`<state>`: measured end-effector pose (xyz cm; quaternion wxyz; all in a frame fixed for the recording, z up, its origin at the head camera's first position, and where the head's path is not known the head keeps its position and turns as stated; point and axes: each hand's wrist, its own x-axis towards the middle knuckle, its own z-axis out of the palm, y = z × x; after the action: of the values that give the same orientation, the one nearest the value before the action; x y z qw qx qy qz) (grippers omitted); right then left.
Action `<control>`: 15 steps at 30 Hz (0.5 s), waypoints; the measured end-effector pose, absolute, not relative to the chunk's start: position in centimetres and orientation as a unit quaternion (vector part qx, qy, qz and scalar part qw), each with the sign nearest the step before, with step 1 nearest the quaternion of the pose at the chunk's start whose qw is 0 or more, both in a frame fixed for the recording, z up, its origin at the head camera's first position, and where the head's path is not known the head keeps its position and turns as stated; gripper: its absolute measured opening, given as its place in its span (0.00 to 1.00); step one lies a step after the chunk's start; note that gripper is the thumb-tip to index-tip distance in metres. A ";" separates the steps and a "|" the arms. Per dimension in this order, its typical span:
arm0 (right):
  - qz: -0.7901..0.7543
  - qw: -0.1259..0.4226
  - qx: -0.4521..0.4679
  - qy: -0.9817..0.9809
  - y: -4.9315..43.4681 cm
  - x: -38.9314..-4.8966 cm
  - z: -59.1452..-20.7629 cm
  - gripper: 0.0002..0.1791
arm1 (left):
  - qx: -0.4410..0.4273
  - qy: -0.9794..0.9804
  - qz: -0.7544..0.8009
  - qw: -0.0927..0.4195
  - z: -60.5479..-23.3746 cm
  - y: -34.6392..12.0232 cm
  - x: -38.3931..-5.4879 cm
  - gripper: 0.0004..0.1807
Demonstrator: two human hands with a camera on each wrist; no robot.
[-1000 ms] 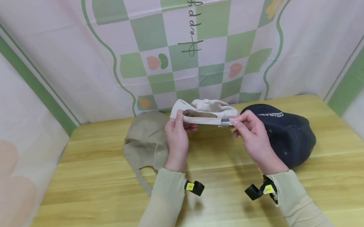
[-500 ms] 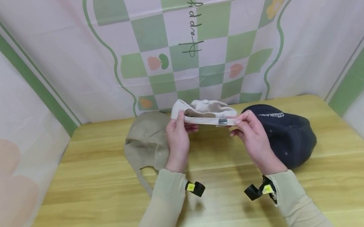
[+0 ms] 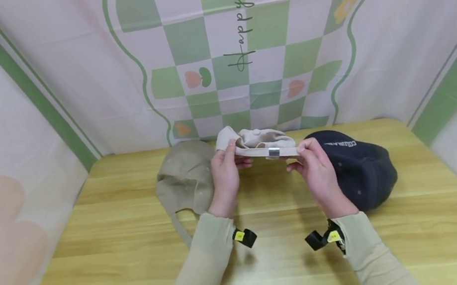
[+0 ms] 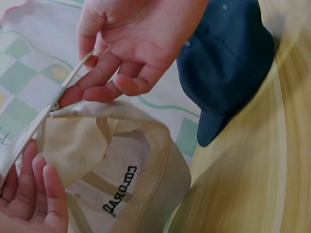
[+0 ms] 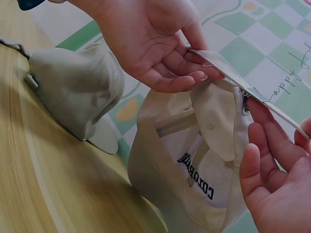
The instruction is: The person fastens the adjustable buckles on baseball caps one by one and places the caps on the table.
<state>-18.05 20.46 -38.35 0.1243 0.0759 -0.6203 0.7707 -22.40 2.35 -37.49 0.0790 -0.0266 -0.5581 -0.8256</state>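
A cream baseball cap (image 3: 257,138) is held up above the table, its back strap (image 3: 252,151) facing the person and a silver metal buckle (image 3: 274,152) on it. My left hand (image 3: 225,172) pinches the strap's left part, thumb on top. With thumb and fingers, my right hand (image 3: 318,168) pinches the strap end to the right of the buckle. The wrist views look into the cap, where dark lettering (image 4: 119,192) shows through. In the left wrist view the strap is stretched between the left hand (image 4: 36,194) and the right hand (image 4: 138,46).
On the wooden table (image 3: 274,256), a khaki cap (image 3: 184,177) with a loose strap lies at the left. A navy cap (image 3: 360,171) with white lettering lies at the right, close behind the right hand. A patterned cloth (image 3: 224,37) hangs at the back.
The buckle now sits further left along the strap, and a longer strap end shows between it and the right hand. The cap's back opening looks narrower. Both hands stay nearly in place.
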 end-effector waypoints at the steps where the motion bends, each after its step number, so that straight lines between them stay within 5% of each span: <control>1: 0.770 0.122 0.076 -0.622 20.5 -18.0 -38.3 0.08 | -0.027 -0.562 -0.823 0.075 -37.5 2.3 -22.4 0.16; 15: 0.691 0.065 0.058 -0.718 20.8 -18.2 -38.3 0.10 | -0.045 -0.591 -0.804 0.040 -37.3 2.1 -22.3 0.16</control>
<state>-18.16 20.78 -38.28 0.0651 0.0577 -0.7178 0.6908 -22.32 2.10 -37.30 0.0400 -0.0454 -0.5909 -0.8045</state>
